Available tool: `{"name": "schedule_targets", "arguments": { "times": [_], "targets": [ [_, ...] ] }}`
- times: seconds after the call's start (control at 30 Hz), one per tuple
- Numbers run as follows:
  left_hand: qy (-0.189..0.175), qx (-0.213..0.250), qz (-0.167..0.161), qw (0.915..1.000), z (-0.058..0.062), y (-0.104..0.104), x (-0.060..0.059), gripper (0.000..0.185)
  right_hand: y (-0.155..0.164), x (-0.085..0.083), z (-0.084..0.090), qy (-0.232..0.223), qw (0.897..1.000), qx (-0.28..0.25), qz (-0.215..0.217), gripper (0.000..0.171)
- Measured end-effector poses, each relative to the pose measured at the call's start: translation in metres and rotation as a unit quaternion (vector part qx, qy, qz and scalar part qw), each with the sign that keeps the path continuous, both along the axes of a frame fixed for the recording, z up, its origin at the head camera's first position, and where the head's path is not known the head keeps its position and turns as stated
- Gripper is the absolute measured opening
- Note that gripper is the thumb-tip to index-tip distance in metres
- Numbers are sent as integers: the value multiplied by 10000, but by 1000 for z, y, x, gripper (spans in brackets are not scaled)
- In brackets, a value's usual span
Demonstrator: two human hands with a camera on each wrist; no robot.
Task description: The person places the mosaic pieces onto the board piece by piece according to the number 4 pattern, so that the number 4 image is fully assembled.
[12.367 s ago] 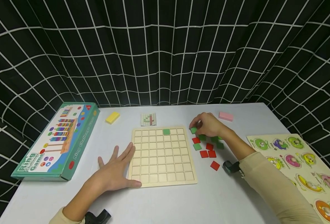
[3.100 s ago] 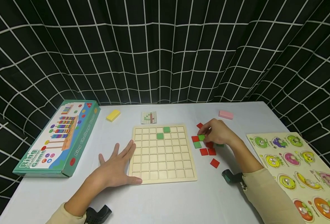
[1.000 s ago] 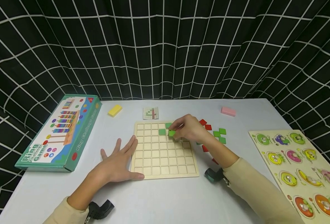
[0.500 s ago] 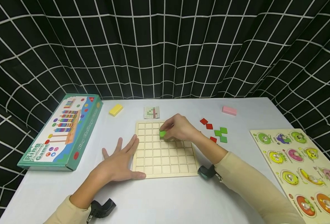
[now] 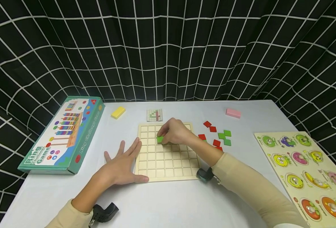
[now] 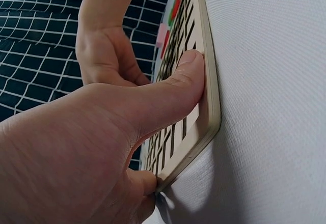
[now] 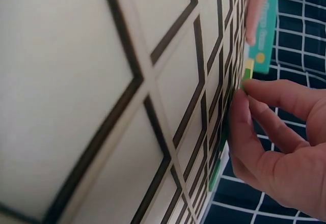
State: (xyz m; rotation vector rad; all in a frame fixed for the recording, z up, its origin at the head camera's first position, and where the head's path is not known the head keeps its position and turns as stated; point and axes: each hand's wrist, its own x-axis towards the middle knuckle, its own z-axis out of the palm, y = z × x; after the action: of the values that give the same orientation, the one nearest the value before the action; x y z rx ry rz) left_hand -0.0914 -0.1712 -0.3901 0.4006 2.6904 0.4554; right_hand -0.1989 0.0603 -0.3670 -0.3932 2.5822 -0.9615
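The right hand (image 5: pixel 173 131) pinches a green tile (image 5: pixel 160 140) between thumb and fingertips, the grip closed to little more than the tile's own thickness. The tile is over the gridded board (image 5: pixel 168 163), nearer its far edge than its near edge and left of its middle; whether it touches the board cannot be told. It looks light, stiff and hard to break, probably wooden, with smooth faces that might slip a little under dry fingers. Opposite edges seem the best hold, leaving the underside free.

The left hand (image 5: pixel 119 169) is spread, holding nothing: its thumb rests on the board's near left corner, its fingertips at the left edge. The board looks thin, rigid and light enough to slide on the table (image 5: pixel 162 202), so steadying it by the rim seems sensible.
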Motion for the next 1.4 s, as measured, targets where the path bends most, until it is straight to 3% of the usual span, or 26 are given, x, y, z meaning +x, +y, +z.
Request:
{"name": "schedule_targets", "arguments": {
  "times": [0.7,1.4],
  "targets": [
    [-39,35,31,10000,-1,1,0,130,-14,1,1,323,9978,539,221,30],
    [70,-36,39,10000,-1,1,2,130,-14,2,-2,522,9966,605,216,30]
  ]
}}
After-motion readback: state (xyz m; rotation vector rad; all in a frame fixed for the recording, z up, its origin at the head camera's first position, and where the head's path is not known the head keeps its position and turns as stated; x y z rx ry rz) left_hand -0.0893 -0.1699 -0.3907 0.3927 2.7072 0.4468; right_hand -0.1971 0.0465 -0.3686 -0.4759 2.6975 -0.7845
